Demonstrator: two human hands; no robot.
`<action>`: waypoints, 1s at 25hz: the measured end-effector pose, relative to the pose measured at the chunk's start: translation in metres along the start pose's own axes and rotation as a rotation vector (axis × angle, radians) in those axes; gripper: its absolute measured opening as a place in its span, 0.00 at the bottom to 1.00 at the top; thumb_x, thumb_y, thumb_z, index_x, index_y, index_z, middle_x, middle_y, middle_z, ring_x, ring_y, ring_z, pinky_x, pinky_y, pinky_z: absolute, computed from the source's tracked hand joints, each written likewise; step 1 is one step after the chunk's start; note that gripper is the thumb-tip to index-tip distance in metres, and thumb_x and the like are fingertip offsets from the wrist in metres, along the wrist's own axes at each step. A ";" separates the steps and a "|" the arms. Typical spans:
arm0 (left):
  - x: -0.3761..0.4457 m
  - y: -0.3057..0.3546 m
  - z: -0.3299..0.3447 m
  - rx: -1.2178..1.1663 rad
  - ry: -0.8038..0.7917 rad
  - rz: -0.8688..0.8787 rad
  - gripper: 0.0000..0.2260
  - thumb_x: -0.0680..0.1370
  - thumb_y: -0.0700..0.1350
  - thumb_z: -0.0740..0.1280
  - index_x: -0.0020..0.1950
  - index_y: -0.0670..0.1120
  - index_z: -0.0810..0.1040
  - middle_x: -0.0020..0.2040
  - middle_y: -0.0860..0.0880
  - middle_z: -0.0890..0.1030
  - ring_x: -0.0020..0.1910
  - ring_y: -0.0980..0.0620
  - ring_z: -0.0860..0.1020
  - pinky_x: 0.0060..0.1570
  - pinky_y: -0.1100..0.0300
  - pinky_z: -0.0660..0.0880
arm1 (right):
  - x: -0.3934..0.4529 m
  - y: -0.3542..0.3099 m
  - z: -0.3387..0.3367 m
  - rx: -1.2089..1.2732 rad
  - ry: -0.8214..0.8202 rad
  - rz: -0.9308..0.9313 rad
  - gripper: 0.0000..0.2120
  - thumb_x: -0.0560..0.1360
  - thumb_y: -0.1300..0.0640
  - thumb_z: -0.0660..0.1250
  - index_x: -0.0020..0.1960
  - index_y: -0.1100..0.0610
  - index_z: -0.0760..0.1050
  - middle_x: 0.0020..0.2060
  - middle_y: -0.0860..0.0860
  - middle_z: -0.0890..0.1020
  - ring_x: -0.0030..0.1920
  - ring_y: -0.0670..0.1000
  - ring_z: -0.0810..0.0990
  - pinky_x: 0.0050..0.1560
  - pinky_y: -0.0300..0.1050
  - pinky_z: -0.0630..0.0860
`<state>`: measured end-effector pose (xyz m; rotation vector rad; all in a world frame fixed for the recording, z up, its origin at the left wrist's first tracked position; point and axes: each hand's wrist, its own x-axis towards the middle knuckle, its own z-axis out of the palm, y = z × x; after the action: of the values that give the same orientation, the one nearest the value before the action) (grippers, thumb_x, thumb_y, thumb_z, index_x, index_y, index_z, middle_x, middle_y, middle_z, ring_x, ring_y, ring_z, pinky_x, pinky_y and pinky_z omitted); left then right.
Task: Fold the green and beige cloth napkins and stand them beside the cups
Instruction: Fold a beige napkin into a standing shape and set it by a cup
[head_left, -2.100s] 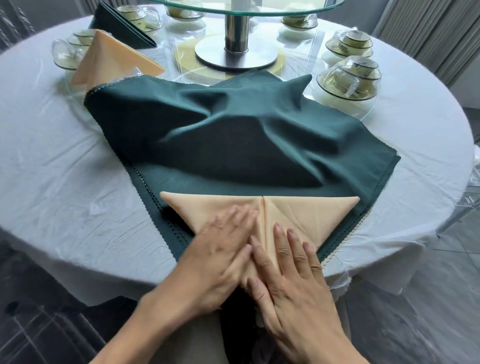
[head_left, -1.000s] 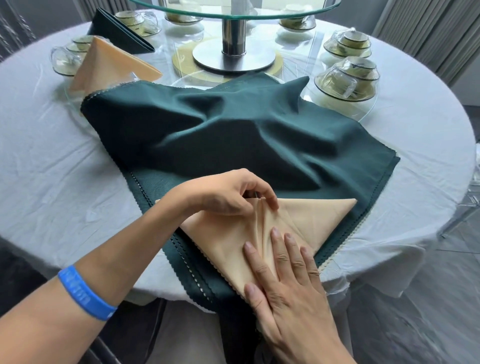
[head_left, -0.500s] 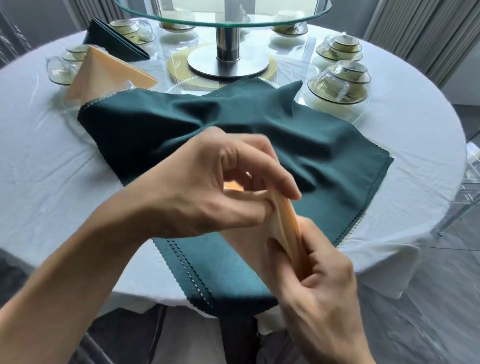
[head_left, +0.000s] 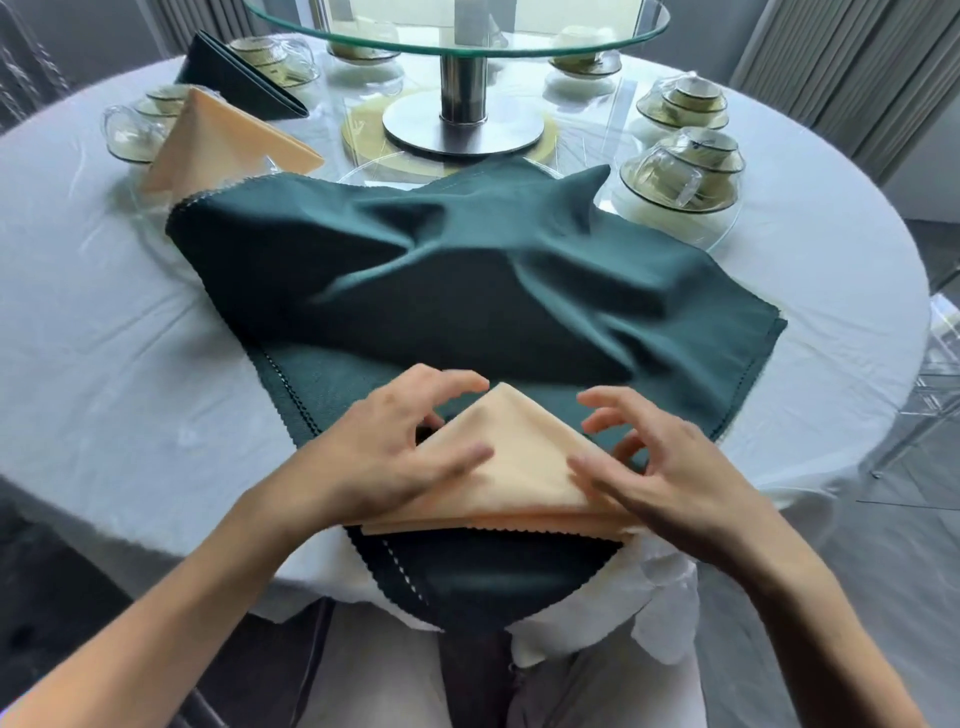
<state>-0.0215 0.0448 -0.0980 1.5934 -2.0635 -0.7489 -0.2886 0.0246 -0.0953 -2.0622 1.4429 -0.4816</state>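
We are steadying the folded beige napkin (head_left: 511, 467), a peaked triangle lying between our hands on the spread green napkin (head_left: 467, 291). Left hand (head_left: 384, 457) and right hand (head_left: 670, 467) are resting relaxed, loosely spread fingers against its sloping sides, gripping nothing.

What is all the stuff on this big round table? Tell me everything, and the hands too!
beige napkin in hands: 1, beige, folded triangle at the near edge, on the green cloth
green cloth: 1, dark green, spread rumpled across the middle
standing beige napkin: 1, beige, far left beside a cup
standing green napkin: 1, dark green, far left, behind the beige one
cup sets: at least six, clear glass and greenish, around the far side
glass turntable: 1, clear, on a metal post at the centre
tablecloth: 1, white, covering the table
left hand: touching the triangle's left side
right hand: touching its right side
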 end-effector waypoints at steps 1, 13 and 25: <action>-0.011 -0.002 0.000 0.023 -0.060 0.077 0.29 0.69 0.69 0.67 0.68 0.66 0.68 0.65 0.65 0.69 0.60 0.65 0.74 0.60 0.63 0.70 | -0.009 0.004 0.000 0.037 -0.041 -0.076 0.23 0.72 0.44 0.73 0.64 0.42 0.70 0.56 0.34 0.76 0.51 0.41 0.77 0.50 0.33 0.70; -0.064 -0.039 0.025 0.361 0.300 0.281 0.21 0.73 0.38 0.57 0.62 0.53 0.78 0.58 0.51 0.80 0.48 0.47 0.79 0.39 0.51 0.79 | -0.033 0.036 0.029 -0.205 0.314 -0.332 0.06 0.69 0.65 0.65 0.44 0.56 0.75 0.50 0.44 0.78 0.42 0.56 0.76 0.38 0.53 0.75; -0.086 -0.029 0.036 0.013 0.482 0.206 0.06 0.77 0.46 0.67 0.51 0.49 0.82 0.57 0.53 0.81 0.52 0.56 0.82 0.47 0.54 0.79 | -0.048 0.028 0.033 0.037 0.351 -0.244 0.14 0.65 0.66 0.69 0.46 0.52 0.73 0.55 0.43 0.80 0.55 0.45 0.79 0.53 0.43 0.73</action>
<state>-0.0005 0.1281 -0.1447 1.3726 -1.8343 -0.2453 -0.3067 0.0704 -0.1371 -2.2135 1.3593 -1.0038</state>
